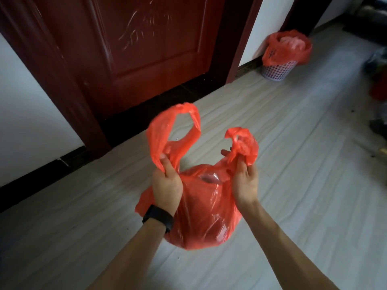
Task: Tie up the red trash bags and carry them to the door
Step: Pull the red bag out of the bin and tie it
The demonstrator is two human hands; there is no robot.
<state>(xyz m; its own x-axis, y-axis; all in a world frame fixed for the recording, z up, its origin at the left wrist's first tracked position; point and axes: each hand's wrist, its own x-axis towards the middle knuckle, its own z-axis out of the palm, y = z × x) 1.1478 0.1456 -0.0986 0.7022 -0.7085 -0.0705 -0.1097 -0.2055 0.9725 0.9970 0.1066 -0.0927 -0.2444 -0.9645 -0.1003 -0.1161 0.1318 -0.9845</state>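
Note:
A full red trash bag (206,214) hangs in front of me above the pale floor, its mouth still open between its two handles. My left hand (166,185) grips the left handle loop (167,132), which stands up above the fist. My right hand (244,181) pinches the bunched right handle (244,143). A black watch sits on my left wrist. A second red trash bag (287,47) lines a white mesh bin at the far right wall. The dark red door (134,45) stands shut at the upper left.
The white mesh bin (276,71) stands on the floor beside the door frame. Dark clutter (378,80) lies along the right edge. A black skirting strip (31,174) runs along the white wall at left. The floor has a wrinkled pale covering (303,185).

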